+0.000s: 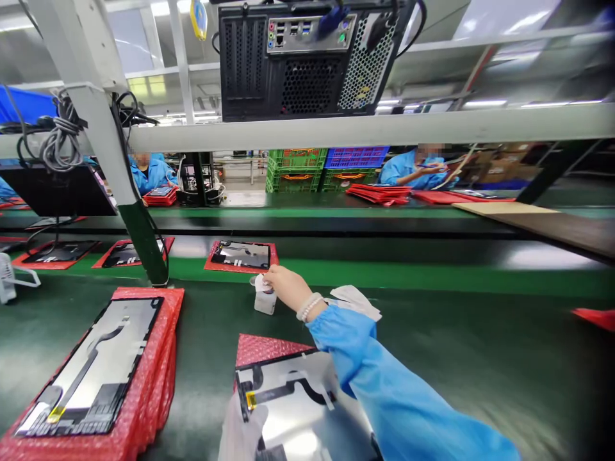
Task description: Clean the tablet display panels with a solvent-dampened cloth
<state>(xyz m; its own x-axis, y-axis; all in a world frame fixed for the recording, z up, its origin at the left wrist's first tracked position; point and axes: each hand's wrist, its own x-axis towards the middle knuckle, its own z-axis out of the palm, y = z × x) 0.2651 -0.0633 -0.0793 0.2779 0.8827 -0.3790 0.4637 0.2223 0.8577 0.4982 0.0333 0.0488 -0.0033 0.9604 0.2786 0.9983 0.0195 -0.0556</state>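
Note:
My right hand (284,285), bare with a bead bracelet and a blue sleeve, reaches forward and presses a small white cloth (261,282) onto the top of a small white bottle (265,301); its fingers are closed on the cloth. My left hand (241,430), in a white glove, holds the near left edge of a silver panel (300,410) with a black flex cable, lying on red bubble wrap (262,349).
A stack of red bubble-wrap sheets (158,358) with another panel (93,368) lies at left. More panels ride the conveyor (384,253) beyond. A white rag (353,298) lies by my wrist. A grey post (139,237) stands ahead left. Workers in blue sit opposite.

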